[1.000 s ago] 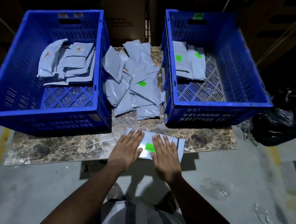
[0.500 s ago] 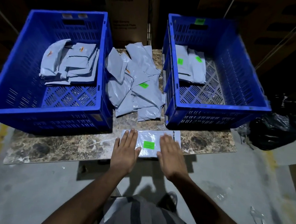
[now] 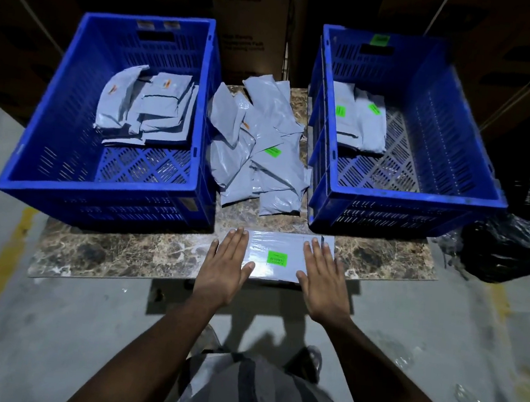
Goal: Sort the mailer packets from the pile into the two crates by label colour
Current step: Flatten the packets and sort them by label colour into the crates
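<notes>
A flat grey plastic mailer packet (image 3: 279,256) with a green rectangular label (image 3: 277,258) is laid at the near edge of the brown marble-patterned desk (image 3: 121,251). It is pressed at its left end by the left hand (image 3: 223,263) and at its right end by the right hand (image 3: 323,274), both with fingers straight and flat. The pile of grey mailer packets (image 3: 259,148) is located between the left blue plastic crate (image 3: 49,158) and the right blue plastic crate (image 3: 453,201).

The marble table (image 3: 121,251) bears two blue crates (image 3: 100,196) (image 3: 403,209), a packet pile (image 3: 262,154) and one flat packet (image 3: 275,247).
</notes>
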The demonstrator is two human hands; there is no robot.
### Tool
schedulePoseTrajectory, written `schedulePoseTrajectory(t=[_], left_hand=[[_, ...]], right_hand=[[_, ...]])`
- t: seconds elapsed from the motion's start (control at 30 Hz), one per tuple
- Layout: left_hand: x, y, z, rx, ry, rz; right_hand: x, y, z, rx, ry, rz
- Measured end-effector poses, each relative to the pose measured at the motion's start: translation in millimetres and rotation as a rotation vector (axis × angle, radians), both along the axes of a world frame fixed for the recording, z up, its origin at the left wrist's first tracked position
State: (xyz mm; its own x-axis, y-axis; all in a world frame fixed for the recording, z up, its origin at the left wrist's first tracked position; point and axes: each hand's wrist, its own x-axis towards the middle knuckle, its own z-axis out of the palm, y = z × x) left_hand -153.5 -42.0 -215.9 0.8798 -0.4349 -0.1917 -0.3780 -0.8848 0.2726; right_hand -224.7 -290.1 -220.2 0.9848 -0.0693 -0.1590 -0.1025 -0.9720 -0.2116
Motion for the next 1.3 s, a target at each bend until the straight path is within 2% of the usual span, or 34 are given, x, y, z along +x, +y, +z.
schedulePoseTrajectory(t=[0.13, 0.27, 0.33, 0.53, 0.6, 0.67, 0.73, 0.83, 0.9, 1.03, 1.17, 1.3], left_hand=[[-3, 1, 4, 0.046, 0.039, 0.07], [-7, -7, 16, 0.118, 0.122, 0.311], [-8, -14, 26, 0.093, 0.139, 0.388], [3, -19, 38, -0.161, 0.187, 0.556], [7, -15, 38, -0.353, 0.23, 0.59], [8, -13, 44, -0.62, 0.371, 0.613], [8, -9, 54, -0.759, 0.434, 0.571], [13, -1, 78, -0.859, 0.355, 0.452], [21, 5, 99, -0.911, 0.261, 0.376], [35, 8, 141, -1.063, 0.273, 0.319], [54, 5, 180, -1.229, 0.226, 0.412], [81, -2, 213, -1.408, 0.224, 0.44]], right_hand=[[-7, -16, 0, -0.014, 0.032, -0.072], [-7, -20, 3, -0.047, 0.092, -0.108], [-5, -18, 5, -0.052, 0.119, -0.125], [3, -11, 19, -0.02, 0.175, -0.146], [6, -8, 24, -0.005, 0.162, -0.165], [10, -7, 31, 0.003, 0.161, -0.176], [16, -4, 41, 0.019, 0.183, -0.179], [22, 4, 64, 0.102, 0.043, -0.22], [25, 10, 78, 0.117, -0.096, -0.159], [30, 34, 103, 0.372, -0.221, -0.063], [28, 54, 138, 0.794, -0.251, -0.108], [33, 72, 178, 1.033, -0.3, -0.177]])
